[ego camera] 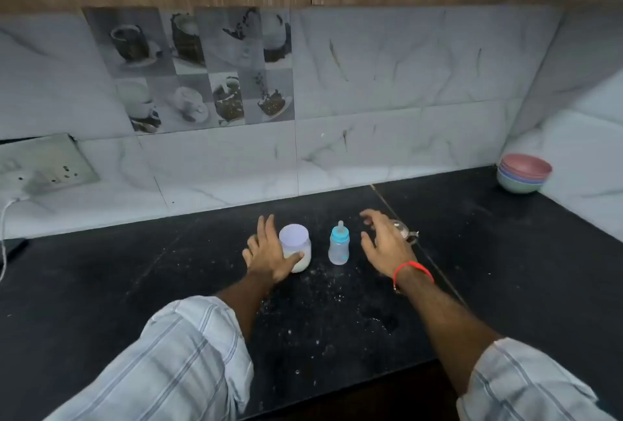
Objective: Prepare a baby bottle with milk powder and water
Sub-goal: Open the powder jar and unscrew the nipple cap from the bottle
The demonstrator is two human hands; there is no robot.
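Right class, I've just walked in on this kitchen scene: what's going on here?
A person stands at a dark counter. Their left hand is wrapped around a jar of white powder, its lid on. The right hand hangs open beside a baby bottle standing capped and empty, with a glass jug partly hidden behind that hand. Powder specks dot the counter.

glass vessel [406, 233]: mostly hidden behind right hand [384, 245], kind unclear | jar [296, 247]: left side covered by left hand [269, 252] | socket plate [40, 164]: cut by left edge, blurred
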